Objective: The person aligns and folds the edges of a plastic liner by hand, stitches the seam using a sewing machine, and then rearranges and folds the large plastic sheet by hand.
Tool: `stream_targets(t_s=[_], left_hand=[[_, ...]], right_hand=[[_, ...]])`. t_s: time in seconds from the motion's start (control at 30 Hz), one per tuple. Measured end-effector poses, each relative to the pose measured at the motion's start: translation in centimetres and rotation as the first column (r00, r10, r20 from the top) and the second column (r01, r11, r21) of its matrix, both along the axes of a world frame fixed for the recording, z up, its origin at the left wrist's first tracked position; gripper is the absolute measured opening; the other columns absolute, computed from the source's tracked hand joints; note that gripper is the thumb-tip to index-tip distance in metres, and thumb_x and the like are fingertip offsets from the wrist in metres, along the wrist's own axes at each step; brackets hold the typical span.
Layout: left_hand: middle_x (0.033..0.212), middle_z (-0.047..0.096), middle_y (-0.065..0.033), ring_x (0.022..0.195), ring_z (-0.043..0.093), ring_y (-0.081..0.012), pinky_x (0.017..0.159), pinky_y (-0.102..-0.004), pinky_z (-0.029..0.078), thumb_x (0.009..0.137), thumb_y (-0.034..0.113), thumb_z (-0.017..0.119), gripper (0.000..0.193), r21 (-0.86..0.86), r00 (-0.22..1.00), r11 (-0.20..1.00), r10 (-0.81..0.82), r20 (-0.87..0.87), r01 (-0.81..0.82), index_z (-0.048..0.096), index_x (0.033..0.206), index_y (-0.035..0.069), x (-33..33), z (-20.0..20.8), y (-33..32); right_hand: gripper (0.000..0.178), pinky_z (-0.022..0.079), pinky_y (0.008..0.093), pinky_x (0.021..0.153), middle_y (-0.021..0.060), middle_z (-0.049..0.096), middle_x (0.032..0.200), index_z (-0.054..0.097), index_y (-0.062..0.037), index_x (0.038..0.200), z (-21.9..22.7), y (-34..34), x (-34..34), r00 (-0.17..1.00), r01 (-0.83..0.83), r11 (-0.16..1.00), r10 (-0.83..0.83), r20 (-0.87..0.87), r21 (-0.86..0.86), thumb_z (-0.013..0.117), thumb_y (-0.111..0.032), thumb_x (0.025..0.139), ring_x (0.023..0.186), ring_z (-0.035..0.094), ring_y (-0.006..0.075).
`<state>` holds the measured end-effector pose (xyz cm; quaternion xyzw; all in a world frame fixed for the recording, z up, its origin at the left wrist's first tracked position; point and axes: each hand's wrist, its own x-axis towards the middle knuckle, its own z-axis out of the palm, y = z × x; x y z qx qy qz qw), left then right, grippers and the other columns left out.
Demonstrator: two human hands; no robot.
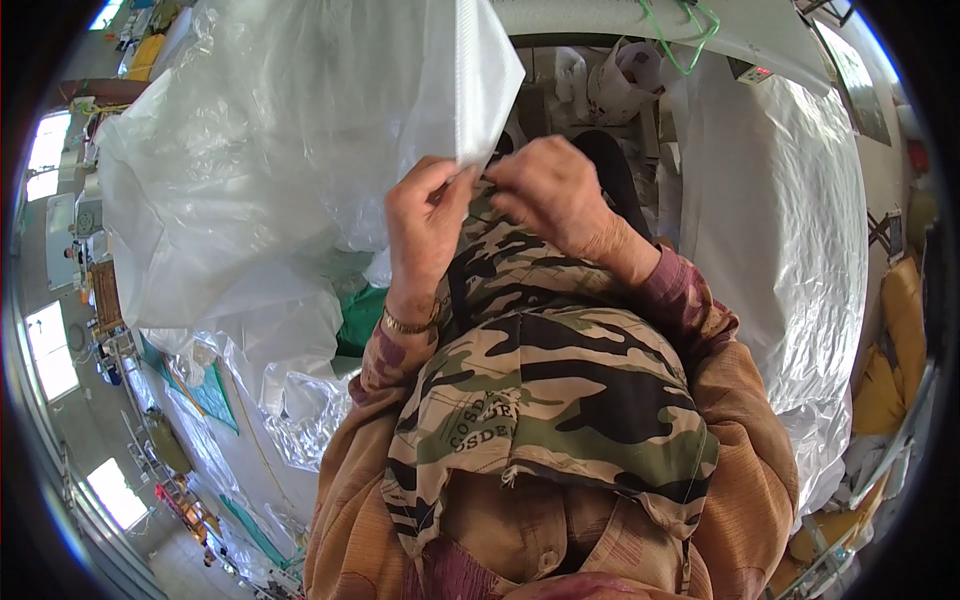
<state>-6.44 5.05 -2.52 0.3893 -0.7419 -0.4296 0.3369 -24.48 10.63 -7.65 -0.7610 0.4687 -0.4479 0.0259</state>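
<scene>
A large sheet of translucent white plastic (250, 130) spreads over the left side. Its stitched edge forms a pointed white corner (487, 80) that comes down to my hands. My left hand (428, 215) pinches the lower end of that corner between thumb and fingers. Close beside it, almost touching, is my right hand (560, 195), its fingers curled inward near the same edge. Whatever the right fingertips hold is too small to make out. Both hands are above my lap, over a camouflage apron (560, 370).
More whitish plastic (775, 230) drapes on the right. Ahead, a pale work surface (590, 18) carries a green wire loop (690, 40). Below it stands a printed white bag (628, 80). Green cloth (362, 320) lies by my left wrist; yellow-brown bundles (885, 380) are at far right.
</scene>
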Motion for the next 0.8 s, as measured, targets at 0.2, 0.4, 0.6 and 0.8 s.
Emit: stream_targets(t_s=[0.2,0.4,0.6,0.8], left_hand=[[0.073,0.061,-0.0068,0.059,0.052,-0.0080,0.054,-0.0240,0.043,0.091,0.001,0.062,0.018,-0.278,0.971,0.930,0.234,-0.051,-0.239,0.067,0.108,-0.004,1.1,3.6,2.5],[0.080,0.054,-0.0026,0.055,0.049,-0.0072,0.051,-0.0222,0.042,0.094,0.001,0.056,0.027,-0.443,0.996,0.893,0.087,-0.006,-0.081,0.064,0.120,-0.002,1.3,6.3,2.1],[0.083,0.053,-0.0113,0.064,0.054,-0.0203,0.059,-0.0308,0.045,0.088,0.005,0.066,0.035,-0.547,0.974,0.836,0.158,0.165,-0.043,0.061,0.121,-0.003,1.2,4.1,1.9],[0.077,0.050,-0.0105,0.064,0.053,-0.0232,0.058,-0.0341,0.045,0.084,-0.003,0.065,0.032,-0.594,0.960,0.801,0.221,0.173,-0.077,0.062,0.116,-0.004,0.6,1.3,1.0]], right_hand=[[0.044,0.043,0.0386,0.097,0.0179,0.054,0.122,0.053,-0.0010,0.123,-1.4,-9.1,4.0,0.609,0.371,0.860,-0.510,0.607,0.350,0.068,-0.009,0.082,0.117,0.052,0.0321],[0.027,0.050,0.0379,0.085,0.0177,0.065,0.103,0.064,-0.0025,0.104,-1.6,-12.4,12.2,0.908,-0.368,0.918,0.321,0.271,0.148,0.068,-0.016,0.081,0.099,0.061,0.0298],[0.028,0.050,0.0377,0.083,0.0173,0.066,0.102,0.064,-0.0031,0.104,-1.5,-11.3,10.5,0.873,-0.442,0.886,0.388,0.296,0.141,0.069,-0.016,0.079,0.096,0.062,0.0287],[0.029,0.050,0.0374,0.081,0.0170,0.066,0.102,0.065,-0.0037,0.103,-2.3,-11.1,7.3,0.756,-0.485,0.865,0.338,0.560,0.133,0.070,-0.016,0.078,0.094,0.063,0.0276]])
